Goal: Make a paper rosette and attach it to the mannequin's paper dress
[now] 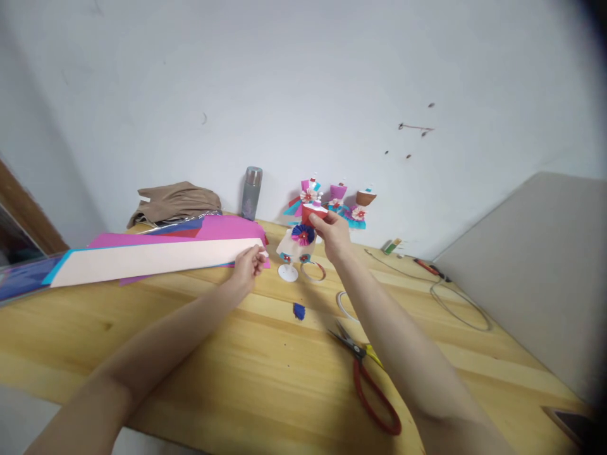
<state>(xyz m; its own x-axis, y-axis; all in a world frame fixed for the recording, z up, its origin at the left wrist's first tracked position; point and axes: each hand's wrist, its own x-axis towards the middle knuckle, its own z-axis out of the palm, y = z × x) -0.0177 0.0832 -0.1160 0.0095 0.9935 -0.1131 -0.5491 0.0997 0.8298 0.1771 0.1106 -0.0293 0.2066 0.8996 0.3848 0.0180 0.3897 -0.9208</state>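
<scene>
My right hand pinches the red cup-shaped top of a paper figure between thumb and fingers. The figure has a blue and pink pleated rosette, a cream lower part with small flowers, and a white round base below. My left hand hovers at the right end of a long cream paper strip, its fingers curled together; whatever is in them, if anything, is hidden. Behind the right hand stand several similar paper figures, partly covered. A small blue paper piece lies nearer to me.
Red-handled scissors lie under my right forearm, beside a white ring. Another ring sits by the base. Coloured paper sheets, a brown cloth and a grey flask are toward the wall. A cable trails at right.
</scene>
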